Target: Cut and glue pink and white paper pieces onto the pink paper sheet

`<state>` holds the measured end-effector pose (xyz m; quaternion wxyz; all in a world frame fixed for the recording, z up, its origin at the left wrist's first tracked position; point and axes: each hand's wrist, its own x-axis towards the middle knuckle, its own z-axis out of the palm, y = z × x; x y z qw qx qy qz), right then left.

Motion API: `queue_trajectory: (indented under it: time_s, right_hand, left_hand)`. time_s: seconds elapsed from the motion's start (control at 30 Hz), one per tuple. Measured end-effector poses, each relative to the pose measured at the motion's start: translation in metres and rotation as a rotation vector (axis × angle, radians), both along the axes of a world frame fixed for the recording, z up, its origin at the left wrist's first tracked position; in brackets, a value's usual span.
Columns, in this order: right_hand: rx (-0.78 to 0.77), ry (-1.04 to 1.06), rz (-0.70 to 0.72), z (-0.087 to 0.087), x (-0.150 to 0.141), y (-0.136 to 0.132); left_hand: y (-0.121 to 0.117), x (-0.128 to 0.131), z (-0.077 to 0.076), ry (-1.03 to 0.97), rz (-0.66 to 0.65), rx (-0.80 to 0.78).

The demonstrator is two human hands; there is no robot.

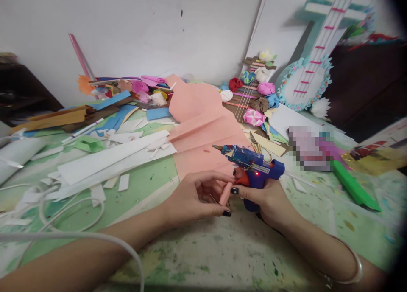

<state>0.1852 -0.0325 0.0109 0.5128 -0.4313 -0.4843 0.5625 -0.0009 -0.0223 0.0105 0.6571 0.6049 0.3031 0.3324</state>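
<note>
Between the thumb and fingers of my left hand (pixel 193 198) is a small rolled strip of peach paper (pixel 225 193). My right hand (pixel 275 203) is closed round the handle of a blue hot glue gun (pixel 246 159), its nozzle pointing left and a red light lit on its side. The right thumb reaches toward the paper roll and seems to touch its edge. Beyond both hands lies a large creased sheet of peach crepe paper (pixel 199 126). Gold-handled scissors (pixel 260 147) rest just behind the glue gun, partly hidden by it.
White paper strips (pixel 114 160) and scraps cover the left side, near a looping white cable (pixel 71 234). Paper flowers (pixel 254 117) surround a small paper guitar at the back. A larger decorated instrument (pixel 307 77) leans at right, above a green paper piece (pixel 354 186).
</note>
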Motion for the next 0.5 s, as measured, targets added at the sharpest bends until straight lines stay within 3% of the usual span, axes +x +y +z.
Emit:
queue_trajectory:
  time_s: [0.17,0.33,0.5]
  right_hand:
    - [-0.035,-0.065,-0.083,0.001,0.003,-0.001]
    - [0.024,-0.217,-0.251,0.008,0.016,-0.006]
    - [0.048,-0.381,-0.111,0.016,0.019,-0.015]
  left_hand:
    - [0.002,-0.001,0.002,-0.035,0.003,-0.051]
    - [0.008,-0.005,0.002,-0.010,0.201,0.027]
    - [0.014,-0.010,0.002,0.013,0.342,0.191]
